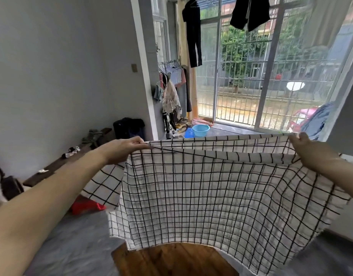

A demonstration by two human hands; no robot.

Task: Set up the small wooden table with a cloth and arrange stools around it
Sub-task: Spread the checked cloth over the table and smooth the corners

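Both arms reach forward: the left hand (125,149) and the right hand (303,146) each pinch an upper corner of the white cloth with a black grid pattern (221,188), which hangs spread in the air above the small brown wooden table (171,259).

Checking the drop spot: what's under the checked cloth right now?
Below the checked cloth, held up by the left hand and right hand, a wooden table shows. Its far part is hidden by the cloth.
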